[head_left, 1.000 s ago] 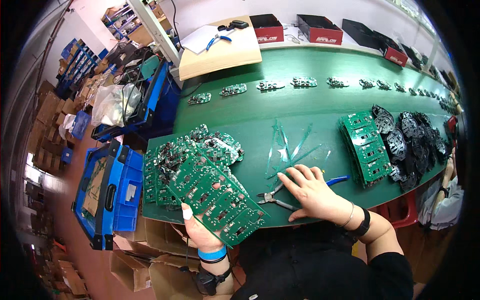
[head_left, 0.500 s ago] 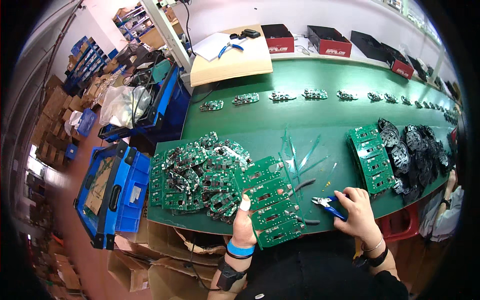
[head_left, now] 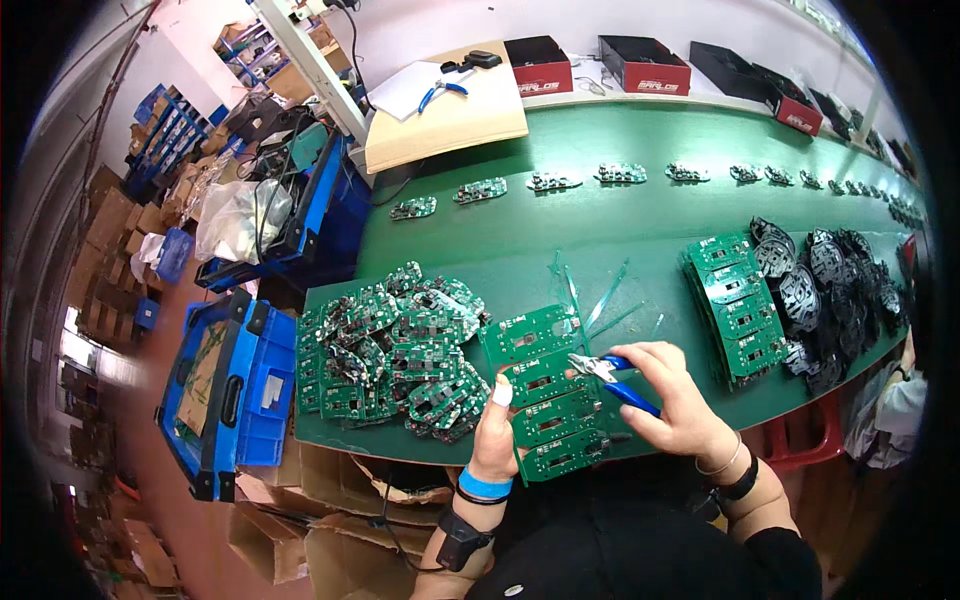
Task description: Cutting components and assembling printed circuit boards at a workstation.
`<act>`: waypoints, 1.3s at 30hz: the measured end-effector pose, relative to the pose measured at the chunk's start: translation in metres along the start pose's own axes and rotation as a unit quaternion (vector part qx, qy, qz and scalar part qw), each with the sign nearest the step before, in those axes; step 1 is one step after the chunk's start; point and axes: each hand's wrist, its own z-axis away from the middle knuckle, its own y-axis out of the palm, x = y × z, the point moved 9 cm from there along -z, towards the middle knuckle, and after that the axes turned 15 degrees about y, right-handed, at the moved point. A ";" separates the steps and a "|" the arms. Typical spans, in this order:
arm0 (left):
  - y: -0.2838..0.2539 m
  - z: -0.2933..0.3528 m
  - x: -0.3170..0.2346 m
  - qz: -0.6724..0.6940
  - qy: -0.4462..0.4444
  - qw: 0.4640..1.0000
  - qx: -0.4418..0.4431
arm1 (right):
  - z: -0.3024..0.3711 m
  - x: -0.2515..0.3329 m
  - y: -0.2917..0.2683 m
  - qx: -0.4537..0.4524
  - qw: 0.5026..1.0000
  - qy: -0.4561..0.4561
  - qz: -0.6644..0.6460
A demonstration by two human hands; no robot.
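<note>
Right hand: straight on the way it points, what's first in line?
The panel in the left hand, with the cutters leading; depth is unclear, so their tips may be touching it.

Smooth PCB panel [head_left: 546, 398], plastic-hdl cutters [head_left: 634, 399]

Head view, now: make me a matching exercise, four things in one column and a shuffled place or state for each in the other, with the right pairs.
Things
1. left hand
2. right hand
3. white paper
4. black plastic parts

Places or states
A. lying on the tan cardboard
B. holding the blue-handled cutters
C. heaped to the right of the stacked panels
D. holding the green board panel

Pairs: 1-D, 2-B, 3-A, 4-C
</note>
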 end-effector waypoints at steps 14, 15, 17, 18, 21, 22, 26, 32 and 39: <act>0.003 0.006 -0.008 -0.151 0.055 0.987 0.010 | -0.009 0.032 -0.004 -0.168 0.952 -0.051 0.249; 0.003 0.007 -0.008 -0.150 0.055 0.987 0.008 | -0.009 0.033 -0.004 -0.165 0.952 -0.052 0.254; 0.002 0.008 -0.009 -0.172 0.061 0.983 0.013 | -0.009 0.035 -0.005 -0.160 0.951 -0.053 0.260; 0.002 0.008 -0.009 -0.171 0.061 0.983 0.011 | -0.009 0.037 -0.005 -0.157 0.949 -0.052 0.268; 0.002 0.011 -0.010 -0.191 0.058 0.980 0.002 | -0.009 0.039 -0.006 -0.147 0.948 -0.052 0.279; 0.002 0.011 -0.010 -0.200 0.058 0.978 0.005 | -0.009 0.040 -0.006 -0.141 0.947 -0.052 0.283; 0.002 0.011 -0.010 -0.219 0.065 0.974 0.010 | -0.009 0.036 -0.007 -0.127 0.951 -0.041 0.280; 0.007 0.009 -0.011 -0.210 0.065 0.975 0.030 | -0.010 0.037 -0.009 -0.125 0.949 -0.048 0.286; 0.005 0.010 -0.009 -0.216 0.063 0.974 0.026 | -0.010 0.029 -0.004 -0.105 0.950 -0.045 0.292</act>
